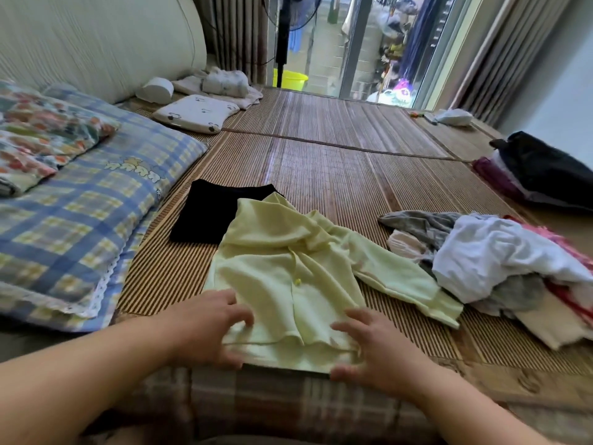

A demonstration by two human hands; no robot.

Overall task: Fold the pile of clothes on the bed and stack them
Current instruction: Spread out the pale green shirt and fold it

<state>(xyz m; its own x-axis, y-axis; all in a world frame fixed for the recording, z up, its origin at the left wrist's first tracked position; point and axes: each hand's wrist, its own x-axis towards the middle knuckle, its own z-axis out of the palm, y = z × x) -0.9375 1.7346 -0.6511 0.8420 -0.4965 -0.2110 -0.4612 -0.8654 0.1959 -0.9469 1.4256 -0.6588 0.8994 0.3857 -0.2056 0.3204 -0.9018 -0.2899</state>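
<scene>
Bamboo mat [337,149], lower centre: left hand [208,329] and right hand [378,348] press spread fingers [242,316] on the yellow cardigan [272,271] hem. It looks soft, light and floppy, best pinched at the corners.

Home bedroom: mat-covered bed [337,162], pillows [96,200], curtains [237,33].

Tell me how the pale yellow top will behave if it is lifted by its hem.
Probably floppy: the yellow top lies wrinkled and flat on the mat. Likely light, as the fabric looks thin. Its outstretched sleeve would probably dangle and drag.
</scene>
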